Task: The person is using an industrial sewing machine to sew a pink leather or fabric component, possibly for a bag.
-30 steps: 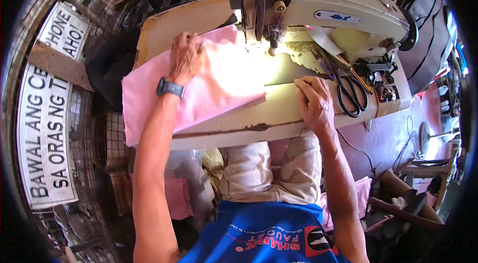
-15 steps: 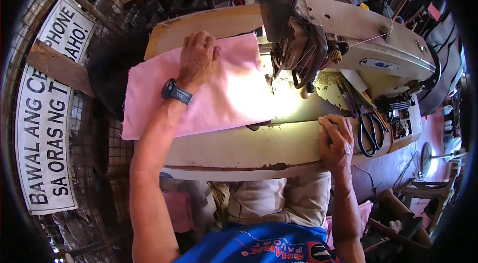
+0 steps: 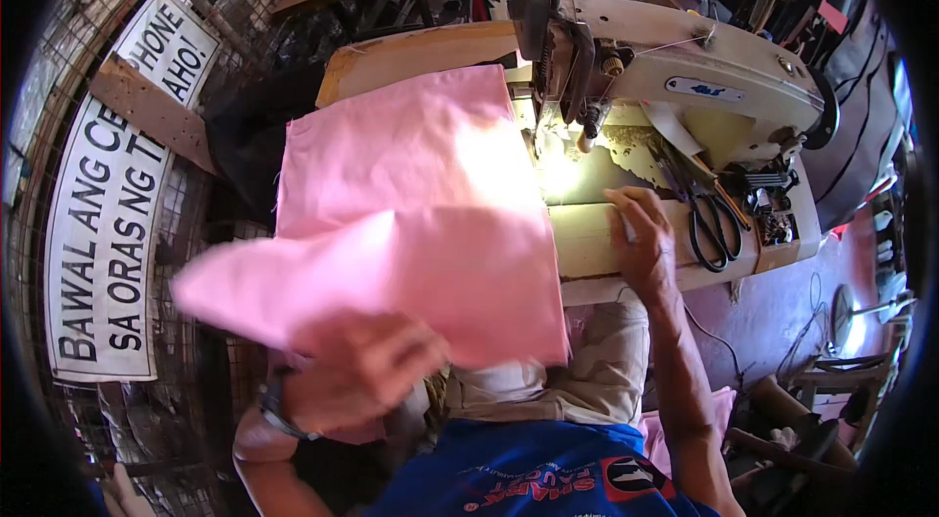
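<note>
Black-handled scissors (image 3: 712, 228) lying on the worn surface (image 3: 597, 241), just beside the sewing machine (image 3: 685, 87). White lettered sign (image 3: 115, 194) at left, against wire mesh (image 3: 59, 47).

The left hand (image 3: 357, 370) was raised close to the chest, blurred, fingers curled shut, a dark watch strapped at its bent wrist. The right hand (image 3: 641, 243) lay further forward, palm down, fingers together, its forearm stretched straight out.
</note>
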### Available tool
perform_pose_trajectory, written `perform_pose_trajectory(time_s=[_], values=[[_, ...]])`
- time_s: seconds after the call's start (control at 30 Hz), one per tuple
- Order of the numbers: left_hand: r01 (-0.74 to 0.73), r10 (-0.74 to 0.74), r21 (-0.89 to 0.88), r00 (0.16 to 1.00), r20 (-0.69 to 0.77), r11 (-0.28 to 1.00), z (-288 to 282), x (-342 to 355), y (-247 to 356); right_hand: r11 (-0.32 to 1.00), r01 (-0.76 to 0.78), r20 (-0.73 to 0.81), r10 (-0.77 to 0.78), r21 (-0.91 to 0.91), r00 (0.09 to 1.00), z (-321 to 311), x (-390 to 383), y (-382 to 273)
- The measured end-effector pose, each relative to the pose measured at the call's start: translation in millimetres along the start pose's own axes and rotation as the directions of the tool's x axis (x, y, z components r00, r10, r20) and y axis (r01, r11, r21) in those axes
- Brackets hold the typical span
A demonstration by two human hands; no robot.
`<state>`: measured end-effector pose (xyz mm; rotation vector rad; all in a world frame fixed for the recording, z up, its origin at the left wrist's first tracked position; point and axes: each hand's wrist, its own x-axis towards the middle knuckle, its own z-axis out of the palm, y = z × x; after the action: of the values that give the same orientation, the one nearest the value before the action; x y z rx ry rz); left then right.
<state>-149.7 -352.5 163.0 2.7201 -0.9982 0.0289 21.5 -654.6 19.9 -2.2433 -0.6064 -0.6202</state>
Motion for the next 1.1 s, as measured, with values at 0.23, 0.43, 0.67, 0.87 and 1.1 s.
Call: perform_pose_trajectory(time_s=[0.23,0.43,0.67,0.87,1.1], values=[[-0.084,0.086,-0.02,0.993,0.075,0.996,29.3,27.7,1.3,0.967,0.216,0.316,-0.248,0.132,0.916,65.4,13.7,-71.7],[-0.245,0.273,0.138,0.927,-0.257,0.96,59.1,161.3,-167.3,0.95,0.308,0.325,-0.308,0.053,0.894,67.1,5.3,-76.6],[-0.244,0.167,-0.258,0.943,-0.288,0.935,114.7,234.2,-331.0,0.964,0.258,0.43,-0.259,0.061,0.865,70.8,7.0,-83.7],[0.037,0.016,0.24,0.976,-0.215,0.97,87.0,200.5,-282.6,0.98,0.2,0.477,-0.18,0.009,0.86,56.9,-10.9,-90.9],[0.086,-0.049,0.081,0.924,-0.379,0.993,106.2,138.1,-195.2,0.967,0.161,0.521,-0.242,0.197,0.818,13.6,-51.8,-93.8]])
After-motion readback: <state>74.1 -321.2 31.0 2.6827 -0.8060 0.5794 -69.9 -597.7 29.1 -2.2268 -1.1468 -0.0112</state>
